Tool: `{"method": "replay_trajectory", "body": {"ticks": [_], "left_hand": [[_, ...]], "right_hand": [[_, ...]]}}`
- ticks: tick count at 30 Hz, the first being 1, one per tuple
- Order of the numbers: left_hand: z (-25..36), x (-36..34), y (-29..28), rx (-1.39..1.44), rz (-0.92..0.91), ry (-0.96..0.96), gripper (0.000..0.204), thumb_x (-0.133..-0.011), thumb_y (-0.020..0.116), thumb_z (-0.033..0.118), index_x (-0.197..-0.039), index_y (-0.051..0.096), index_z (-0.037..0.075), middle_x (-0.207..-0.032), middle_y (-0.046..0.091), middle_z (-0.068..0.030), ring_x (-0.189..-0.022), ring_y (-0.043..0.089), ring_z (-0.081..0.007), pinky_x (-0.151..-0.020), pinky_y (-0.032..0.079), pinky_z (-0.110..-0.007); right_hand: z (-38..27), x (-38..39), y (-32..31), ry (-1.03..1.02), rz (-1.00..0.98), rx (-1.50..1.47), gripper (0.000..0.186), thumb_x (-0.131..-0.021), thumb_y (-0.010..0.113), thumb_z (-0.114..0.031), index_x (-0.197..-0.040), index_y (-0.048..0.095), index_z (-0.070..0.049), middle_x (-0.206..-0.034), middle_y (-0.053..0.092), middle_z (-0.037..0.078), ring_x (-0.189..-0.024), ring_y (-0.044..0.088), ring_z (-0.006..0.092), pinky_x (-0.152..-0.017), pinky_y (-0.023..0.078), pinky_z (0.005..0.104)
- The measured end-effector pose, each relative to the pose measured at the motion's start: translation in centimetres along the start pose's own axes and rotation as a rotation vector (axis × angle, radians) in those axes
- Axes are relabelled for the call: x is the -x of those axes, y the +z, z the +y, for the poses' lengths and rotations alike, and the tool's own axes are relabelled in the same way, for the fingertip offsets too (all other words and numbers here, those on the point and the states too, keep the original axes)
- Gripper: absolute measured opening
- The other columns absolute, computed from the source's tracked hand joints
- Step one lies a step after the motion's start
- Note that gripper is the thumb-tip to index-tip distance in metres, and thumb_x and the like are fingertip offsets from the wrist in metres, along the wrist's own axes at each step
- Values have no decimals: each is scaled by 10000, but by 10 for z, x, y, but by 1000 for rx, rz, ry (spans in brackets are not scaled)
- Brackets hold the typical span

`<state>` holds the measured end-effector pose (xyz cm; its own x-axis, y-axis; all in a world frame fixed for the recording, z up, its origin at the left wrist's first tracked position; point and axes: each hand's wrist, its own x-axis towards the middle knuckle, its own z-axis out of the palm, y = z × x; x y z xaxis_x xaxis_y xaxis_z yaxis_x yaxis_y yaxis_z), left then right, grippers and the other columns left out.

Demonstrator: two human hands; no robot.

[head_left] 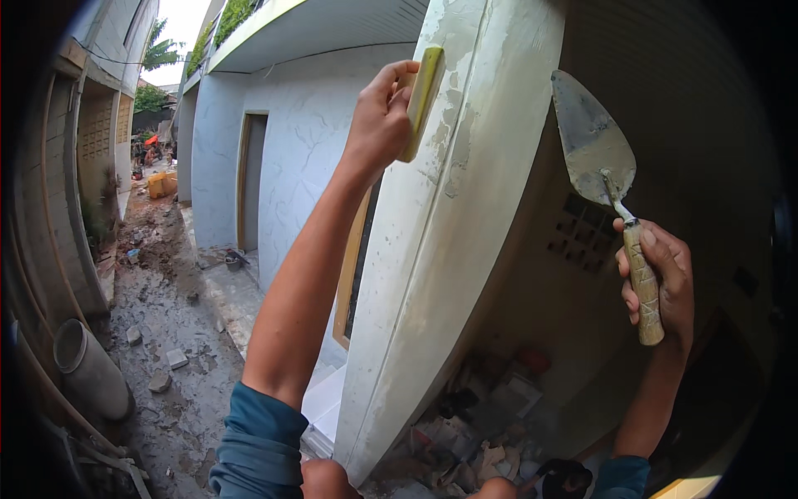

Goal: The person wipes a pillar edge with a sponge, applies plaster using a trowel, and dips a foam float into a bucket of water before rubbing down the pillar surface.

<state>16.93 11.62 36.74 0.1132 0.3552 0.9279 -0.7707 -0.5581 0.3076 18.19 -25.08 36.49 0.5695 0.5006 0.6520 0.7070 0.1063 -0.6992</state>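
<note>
Currently, pillar [416, 274]: partly coated, I judge; rough patches [454, 158] remain.
Left hand [378, 125]: fingers grip yellow float [425, 101] at pillar's left edge.
Right hand [672, 274]: fingers wrap the trowel [594, 137], right of pillar.

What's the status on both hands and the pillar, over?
Left hand gripping yellowish float by pillar, contact unclear. Right hand holding trowel, blade up. Pillar's upper face patchy. Clutter right of pillar's foot.

The sky [184, 18] glares white, the interior [573, 308] lies in shadow, and edges bend.
</note>
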Motion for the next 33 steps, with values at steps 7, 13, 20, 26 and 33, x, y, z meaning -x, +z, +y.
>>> {"method": "replay_trajectory", "body": {"ticks": [7, 13, 20, 26, 33], "left_hand": [[24, -80, 21, -271, -192, -59, 463, -913, 491, 33, -1373, 539, 68, -1158, 640, -173, -1019, 614, -211, -894, 486, -330], [7, -59, 16, -363, -239, -54, 548, -834, 504, 7, -1379, 545, 57, -1202, 638, -203, -1083, 619, -231, -941, 481, -342], [10, -72, 10, -313, -214, 42, 563, -827, 472, -7, -1384, 535, 50, -1230, 626, -228, -1094, 629, -254, -930, 508, -377], [35, -69, 34, -250, -300, -105, 578, -749, 450, -97, -1304, 576, -4, -1082, 685, -133, -931, 646, -184, -781, 517, -316], [20, -65, 24, -346, -365, -119, 505, -778, 482, -61, -1263, 605, 9, -1052, 702, -138, -933, 660, -202, -780, 527, -327]], "right_hand": [[43, 47, -35, 72, 25, -127, 445, -959, 533, -282, -1174, 567, 105, -677, 583, 108, -373, 500, 103, -311, 393, 219], [80, 73, -65, 76, 90, -198, 464, -948, 539, -275, -1195, 549, 118, -644, 564, 124, -350, 485, 112, -294, 385, 225], [103, 98, -80, 21, 157, -244, 530, -950, 554, -335, -1176, 522, 144, -619, 564, 123, -331, 484, 105, -279, 361, 210], [122, 110, -98, 5, 130, -257, 577, -951, 557, -360, -1217, 464, 145, -638, 553, 101, -313, 480, 99, -251, 372, 205], [133, 118, -100, 51, 139, -272, 572, -953, 559, -369, -1207, 460, 133, -628, 542, 104, -310, 471, 102, -256, 377, 211]]}}
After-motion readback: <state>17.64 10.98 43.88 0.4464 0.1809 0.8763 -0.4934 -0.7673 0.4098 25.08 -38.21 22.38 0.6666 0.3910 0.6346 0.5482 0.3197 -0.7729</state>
